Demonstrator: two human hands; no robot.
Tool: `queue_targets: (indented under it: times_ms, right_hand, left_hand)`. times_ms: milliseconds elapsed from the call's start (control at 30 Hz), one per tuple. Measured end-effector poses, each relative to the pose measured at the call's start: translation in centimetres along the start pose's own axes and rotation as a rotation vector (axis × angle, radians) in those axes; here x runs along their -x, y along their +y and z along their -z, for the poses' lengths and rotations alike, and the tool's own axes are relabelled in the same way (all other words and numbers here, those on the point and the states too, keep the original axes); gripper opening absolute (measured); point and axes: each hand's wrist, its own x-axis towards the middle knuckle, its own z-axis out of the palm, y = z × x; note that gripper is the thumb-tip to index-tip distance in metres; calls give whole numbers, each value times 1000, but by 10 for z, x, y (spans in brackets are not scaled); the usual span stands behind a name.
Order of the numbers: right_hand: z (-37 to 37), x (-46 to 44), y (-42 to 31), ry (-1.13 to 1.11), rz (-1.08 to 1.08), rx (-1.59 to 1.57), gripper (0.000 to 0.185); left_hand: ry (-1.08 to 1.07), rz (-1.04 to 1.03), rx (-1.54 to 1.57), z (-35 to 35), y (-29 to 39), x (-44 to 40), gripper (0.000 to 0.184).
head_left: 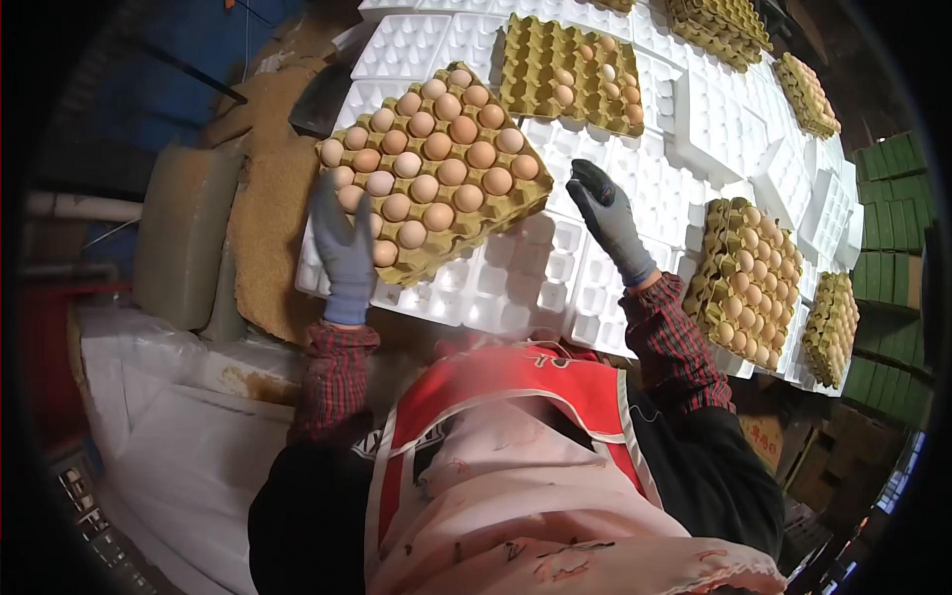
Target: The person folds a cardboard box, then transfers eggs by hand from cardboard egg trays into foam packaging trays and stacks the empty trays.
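Tray [471, 243] lies at left fingers [325, 196], hold unclear, and left of spread, empty right fingers [598, 190]; one-sided push could tilt it, spilling eggs [437, 146].

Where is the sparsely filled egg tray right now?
In the head view, that tray sits at top centre on white trays, right of and beyond the fuller tray near the left hand.

Eggs [437, 146] in near tray [496, 224], between left hand [345, 250] at its left edge and right hand [613, 220] apart from its right side, on sheets [521, 268] before apron [595, 402], partly filled tray [535, 64] behind, loaded tray stack [708, 273] rightward, stacked containers [883, 228] farthest right.
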Motion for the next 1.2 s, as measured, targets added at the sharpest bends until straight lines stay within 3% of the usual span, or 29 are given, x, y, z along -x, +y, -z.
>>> queue_targets:
  times_ms: [100, 167, 233, 333, 367, 467, 500, 567, 600, 633, 667, 700, 767, 800, 833, 900, 967, 1033, 1067, 1100, 1167, 1200]
  right_hand:
    - [-11, -12, -56, -83, 517, 540, 47]
    - [-24, -26, -69, -164, 607, 706, 47]
    - [-31, -41, -64, -291, 688, 853, 48]
    - [-24, -62, -51, -394, 691, 802, 51]
    - [-17, -64, -53, -406, 683, 682, 44]
    - [-6, -75, -39, -269, 21, -468, 30]
    - [-2, -81, -44, -287, -44, -593, 31]
    - [-15, -99, -55, -352, 322, 32, 29]
    - [-25, -107, -61, -360, 577, 330, 28]
    - [-31, -109, -78, -468, 653, 550, 34]
    - [-39, -115, -71, -541, 677, 627, 36]
    - [-44, -120, -67, -613, 708, 706, 38]
    - [-39, -121, -72, -628, 666, 707, 40]
    - [-37, -123, -76, -636, 644, 709, 41]
    - [-32, -126, -60, -432, 629, 466, 38]
    - [-13, -124, -69, -343, 31, -204, 38]
    - [-10, -122, -79, -386, -65, -659, 49]
    - [-24, -143, -71, -475, 41, -376, 47]
    - [-34, -152, -76, -512, 115, -48, 45]
    - [-48, -164, -70, -377, 763, 448, 39]
    - [-67, -154, -100, -444, 594, 982, 33]
    - [-75, -157, -95, -444, 587, 1048, 35]
  left_hand:
    - [-506, -349, -451, -26, 46, -3, 48]
    - [-555, -377, -569, -60, 57, -2, 55]
    - [-577, -388, -875, -98, 64, -12, 55]
    - [-554, -392, -1136, -128, 60, -2, 53]
    - [-527, -404, -1193, -134, 55, -5, 53]
    - [-496, -377, -942, -132, 45, -8, 50]
    - [-481, -379, -847, -130, 44, -9, 49]
    - [-258, -292, -255, -118, 44, -21, 39]
    - [-243, -203, -114, -111, 45, -32, 42]
    - [-229, -108, 27, -106, 43, -44, 44]
    - [-279, -298, -68, -100, 39, -59, 37]
    - [-429, -257, -315, -102, 43, -66, 34]
    - [-526, -342, -883, -125, 46, -55, 38]
    - [-650, -270, -1147, -136, 65, -56, 41]
    - [-625, -242, -1221, -148, 65, -55, 39]
    - [-567, -174, -1360, -169, 53, -53, 36]
    - [-549, -254, -1249, -171, 37, -57, 30]
    - [-516, -422, -1019, -146, 18, -67, 31]
    - [-546, -362, -751, -122, 36, -78, 36]
    - [-527, -242, -367, -102, 33, -87, 50]
    - [-584, -138, -146, -88, 22, -99, 44]
    - [-603, -82, -34, -82, 15, -107, 41]
